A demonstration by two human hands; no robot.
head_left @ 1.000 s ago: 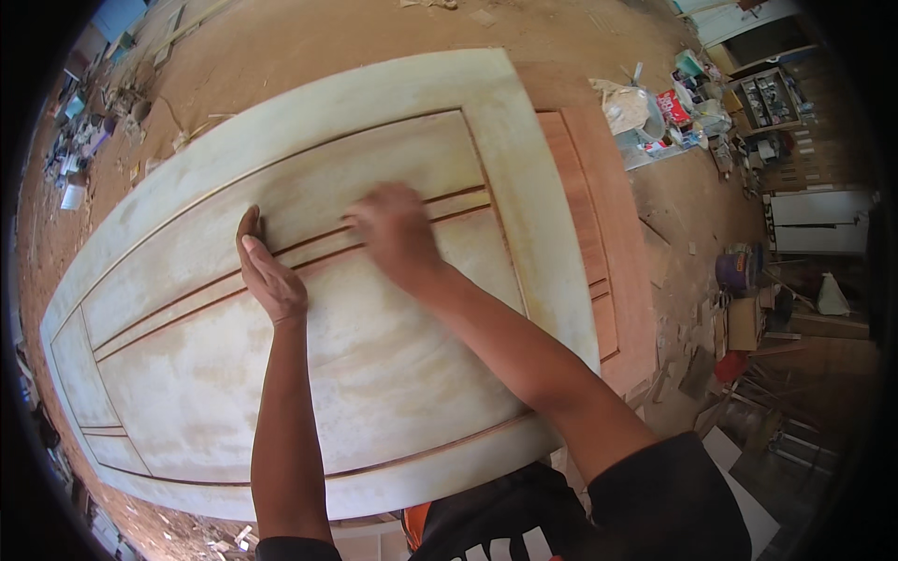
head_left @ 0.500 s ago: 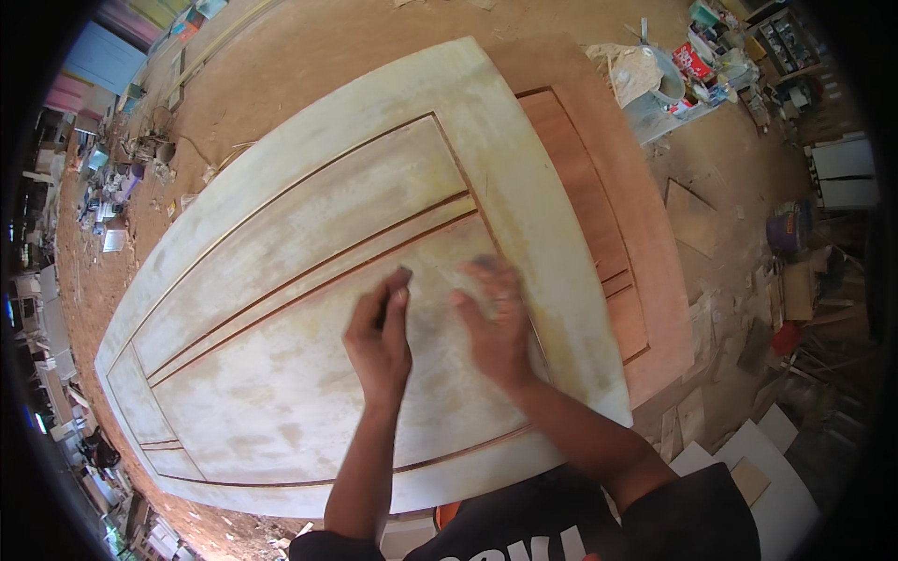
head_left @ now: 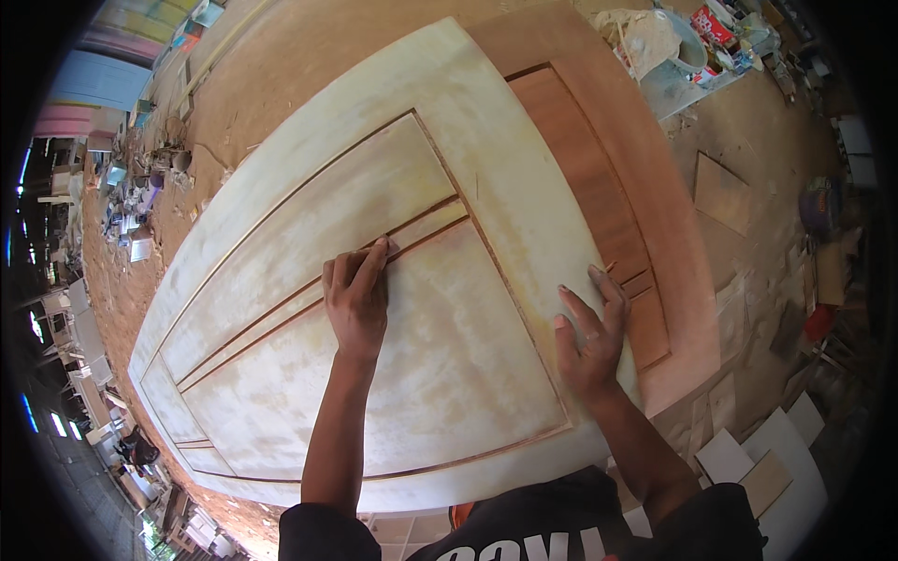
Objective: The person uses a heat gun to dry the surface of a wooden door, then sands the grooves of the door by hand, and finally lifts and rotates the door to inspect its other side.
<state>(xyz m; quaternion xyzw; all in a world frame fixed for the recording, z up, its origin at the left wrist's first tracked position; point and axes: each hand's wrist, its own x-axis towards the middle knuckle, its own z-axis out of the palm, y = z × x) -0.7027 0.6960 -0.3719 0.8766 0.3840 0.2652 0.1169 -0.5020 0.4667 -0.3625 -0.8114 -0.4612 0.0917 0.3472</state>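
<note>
A large pale, whitish door panel [head_left: 374, 393] lies flat in front of me, with patchy yellowish and grey smears and brown grooves that frame its inset fields. My left hand [head_left: 355, 304] is closed, its fingers bent together over the pair of grooves [head_left: 281, 327] that cross the panel. Whatever is pinched in its fingertips is mostly hidden. Near the panel's right edge, my right hand [head_left: 594, 346] is spread open with nothing in it. Its fingertips reach toward the reddish-brown door [head_left: 599, 178] that lies underneath.
The under door sticks out at the right. At the far right stand a grey bucket [head_left: 690, 47] and cluttered containers. Board offcuts [head_left: 720, 192] lie on the brown dirt floor [head_left: 271, 75]. Clutter lines the left side, below a blue panel [head_left: 103, 79].
My left hand, earlier raised with a small dark piece at its fingertips, has come down onto the grooves. My right hand has moved right, away from the left one, to the panel's edge.
</note>
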